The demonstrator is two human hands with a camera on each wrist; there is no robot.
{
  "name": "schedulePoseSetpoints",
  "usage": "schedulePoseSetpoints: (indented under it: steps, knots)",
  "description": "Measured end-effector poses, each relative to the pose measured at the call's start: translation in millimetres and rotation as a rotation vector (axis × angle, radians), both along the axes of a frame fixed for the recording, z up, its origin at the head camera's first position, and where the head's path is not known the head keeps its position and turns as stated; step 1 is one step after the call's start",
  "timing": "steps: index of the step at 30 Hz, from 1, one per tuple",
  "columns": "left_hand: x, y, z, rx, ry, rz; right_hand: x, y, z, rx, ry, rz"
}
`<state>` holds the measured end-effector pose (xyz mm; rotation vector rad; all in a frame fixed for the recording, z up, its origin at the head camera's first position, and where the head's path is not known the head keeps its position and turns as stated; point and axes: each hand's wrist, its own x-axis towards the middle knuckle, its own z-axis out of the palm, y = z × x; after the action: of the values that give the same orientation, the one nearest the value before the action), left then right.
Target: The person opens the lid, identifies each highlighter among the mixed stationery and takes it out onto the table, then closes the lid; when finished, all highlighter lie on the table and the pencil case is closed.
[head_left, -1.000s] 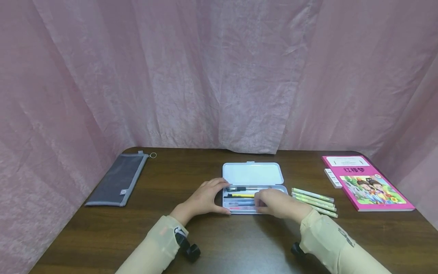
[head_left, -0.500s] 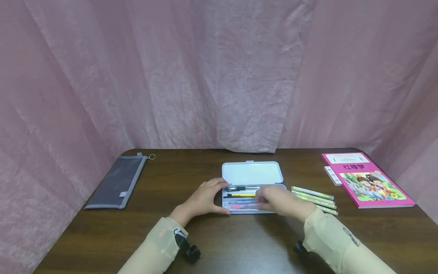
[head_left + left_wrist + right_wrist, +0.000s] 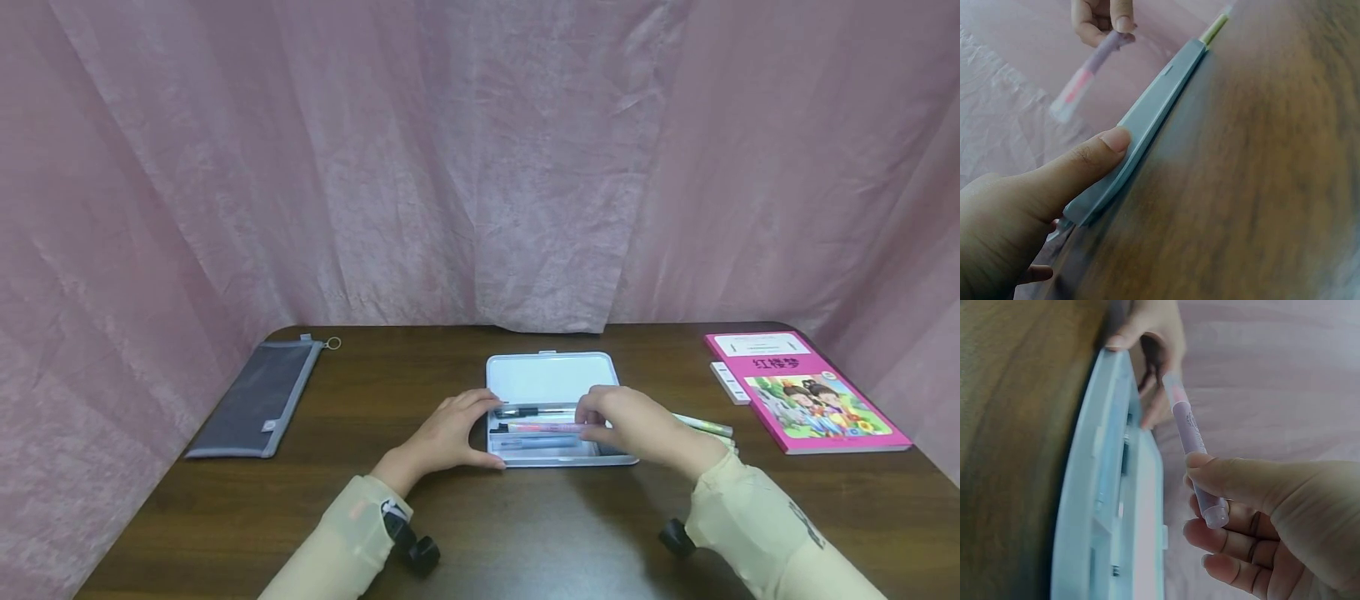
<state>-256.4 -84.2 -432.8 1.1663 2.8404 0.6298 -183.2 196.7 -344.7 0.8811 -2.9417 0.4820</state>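
A white pencil case (image 3: 558, 463) lies with its lid raised at the back of its tray. My left hand (image 3: 450, 429) holds its left end, thumb (image 3: 1113, 142) on the front wall and fingertips toward the hinge. Above the tray, my right hand (image 3: 633, 421) pinches a purple highlighter (image 3: 1190, 428) between thumb and fingers; its clear cap over a pink tip points left. In the tray lie a black pen (image 3: 525, 412) at the back and bluish pens (image 3: 532, 443) nearer the front. The highlighter overlaps the tray's middle in the head view.
Right of the case, light green sticks (image 3: 705, 426) lie partly hidden behind my right hand. A pink book (image 3: 772, 364) and a small white block (image 3: 729, 383) are at the far right. A grey mesh zip pouch (image 3: 258, 400) lies at left; a pink curtain (image 3: 375, 167) hangs behind.
My right hand has lifted the highlighter from the front of the tray and moved it up and slightly right. My left hand has stayed on the case.
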Motion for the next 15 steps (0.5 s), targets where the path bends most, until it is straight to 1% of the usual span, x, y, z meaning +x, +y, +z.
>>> schedulePoseSetpoints:
  steps: [4, 10, 15]
  knots:
    - [-0.2, 0.1, -0.1, 0.003, -0.012, 0.004, 2.8, 6.0, 7.8, -0.007, 0.006, -0.024]
    - [-0.3, 0.4, -0.4, -0.005, -0.011, 0.007, 7.5, 13.3, 15.9, -0.013, -0.017, -0.087]
    - [-0.1, 0.9, -0.5, -0.006, -0.013, 0.007, 11.8, 20.9, 19.2, -0.043, 0.033, -0.070]
